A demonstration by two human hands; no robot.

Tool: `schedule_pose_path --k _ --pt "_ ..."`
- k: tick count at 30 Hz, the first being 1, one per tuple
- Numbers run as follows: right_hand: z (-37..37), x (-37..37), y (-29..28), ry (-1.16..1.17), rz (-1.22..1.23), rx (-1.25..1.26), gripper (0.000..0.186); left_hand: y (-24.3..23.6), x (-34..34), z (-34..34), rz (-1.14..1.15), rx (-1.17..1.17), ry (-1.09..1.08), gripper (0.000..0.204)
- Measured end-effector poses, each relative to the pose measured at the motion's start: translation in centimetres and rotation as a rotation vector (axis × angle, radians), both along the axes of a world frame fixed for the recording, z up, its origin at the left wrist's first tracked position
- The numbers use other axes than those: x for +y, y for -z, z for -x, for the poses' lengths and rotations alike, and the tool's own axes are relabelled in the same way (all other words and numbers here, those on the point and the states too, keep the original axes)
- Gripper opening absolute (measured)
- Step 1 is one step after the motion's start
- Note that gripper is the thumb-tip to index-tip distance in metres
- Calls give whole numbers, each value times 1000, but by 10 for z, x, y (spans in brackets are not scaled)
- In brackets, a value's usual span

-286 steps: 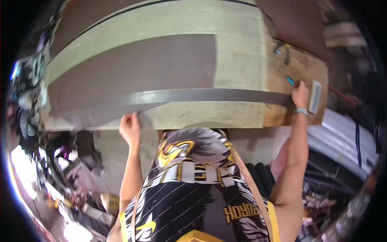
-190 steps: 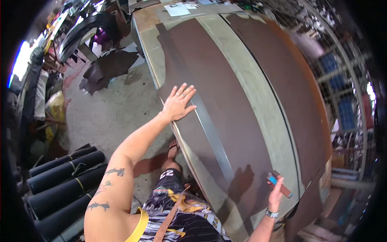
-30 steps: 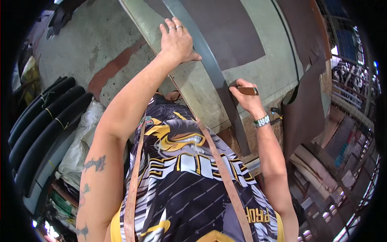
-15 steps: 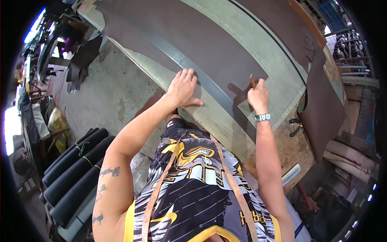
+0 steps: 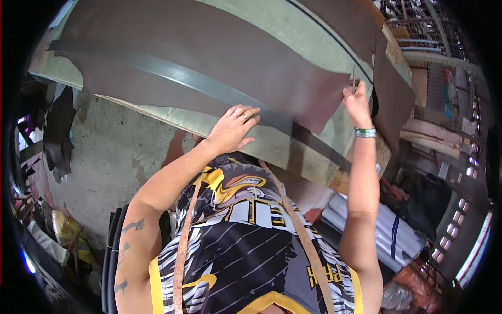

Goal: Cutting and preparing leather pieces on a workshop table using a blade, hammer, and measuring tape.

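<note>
A large sheet of dark brown leather lies on the pale green tabletop. Across it runs a long metal straightedge, its right end reaching past the leather. My left hand rests flat near the straightedge's lower edge, fingers stretched out and thumb spread. Beyond the leather's right corner, my right hand is closed around a small knife, whose thin blade points away from me. The fingers partly hide its brown handle.
Another brown leather sheet drapes over the table's right side, past a dark strip. Grey rolls lie at the lower right, black rolls at the lower left. A leather scrap hangs at the left.
My view has turned, so the table lies more crosswise. My right hand has moved away from beside the straightedge to beyond the leather's right corner with the knife. My left hand stays by the straightedge.
</note>
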State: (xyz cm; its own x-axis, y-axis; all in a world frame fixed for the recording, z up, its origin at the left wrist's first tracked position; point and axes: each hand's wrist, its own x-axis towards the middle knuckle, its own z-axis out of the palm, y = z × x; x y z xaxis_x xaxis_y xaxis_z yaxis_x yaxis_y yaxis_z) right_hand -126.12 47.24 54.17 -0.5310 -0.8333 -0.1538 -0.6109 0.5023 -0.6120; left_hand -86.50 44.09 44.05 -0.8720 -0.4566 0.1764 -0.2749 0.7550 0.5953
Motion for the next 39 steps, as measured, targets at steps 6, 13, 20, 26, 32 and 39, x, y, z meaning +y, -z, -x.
schedule_pose_path --k 6,13,20,26,32,39 --pt "-42 -21 -113 63 262 101 5 -1 -10 2 -17 23 47 60" --pt "60 41 0 391 324 -6 42 -25 -12 24 25 -133 40 50" --pt "88 98 75 527 342 -35 54 -5 -21 36 111 37 -98 52" --pt "90 127 88 550 320 -92 56 -9 -23 40 140 -43 -85 55" --pt "89 144 93 560 510 -235 52 -26 -28 54 150 -84 -78 43" --pt "74 141 101 470 528 -296 38 -23 -99 160 334 -6 -81 46"
